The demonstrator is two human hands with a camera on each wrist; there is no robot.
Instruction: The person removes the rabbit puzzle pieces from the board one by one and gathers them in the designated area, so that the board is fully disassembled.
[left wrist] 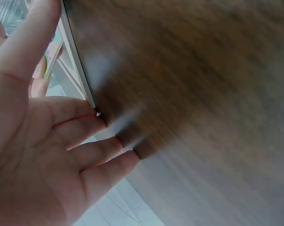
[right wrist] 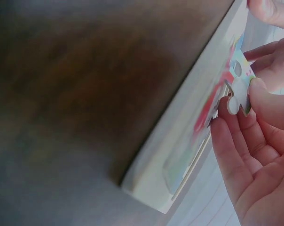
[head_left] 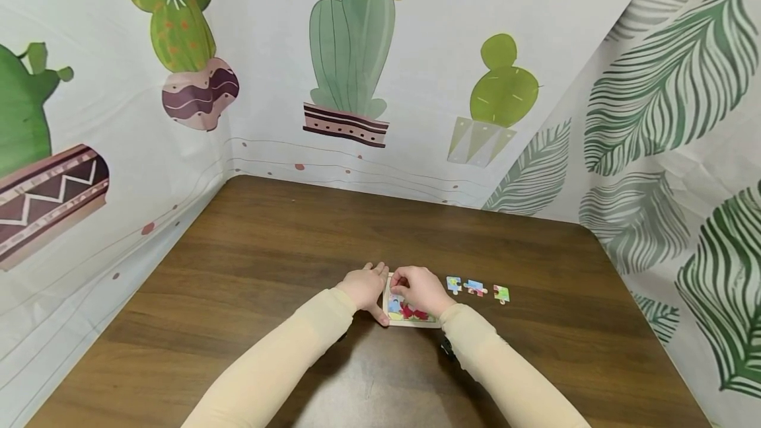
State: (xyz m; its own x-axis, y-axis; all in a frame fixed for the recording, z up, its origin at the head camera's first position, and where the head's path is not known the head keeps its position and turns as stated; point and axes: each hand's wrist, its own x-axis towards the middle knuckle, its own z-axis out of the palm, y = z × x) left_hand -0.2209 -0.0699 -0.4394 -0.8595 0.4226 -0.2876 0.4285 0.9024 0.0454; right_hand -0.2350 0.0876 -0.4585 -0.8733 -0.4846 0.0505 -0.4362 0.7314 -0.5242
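Observation:
A small wooden jigsaw tray (head_left: 410,324) with a pale rim lies on the table, partly filled with a red, blue and green picture. My left hand (head_left: 364,288) rests along its left side, fingers straight and spread, the thumb by the near left corner. In the left wrist view, fingertips reach the tabletop right at the tray's edge (left wrist: 77,59). Over the tray, my right hand (head_left: 423,290) pinches a puzzle piece (right wrist: 242,89) between thumb and fingers, tilted above the picture. The hand covers the tray's far right part in the head view.
To the right of the tray lie three loose puzzle pieces: one blue and yellow (head_left: 453,283), one blue and red (head_left: 475,288), one green (head_left: 502,293). The brown wooden table (head_left: 267,236) meets a cactus-printed cloth (head_left: 416,84) behind.

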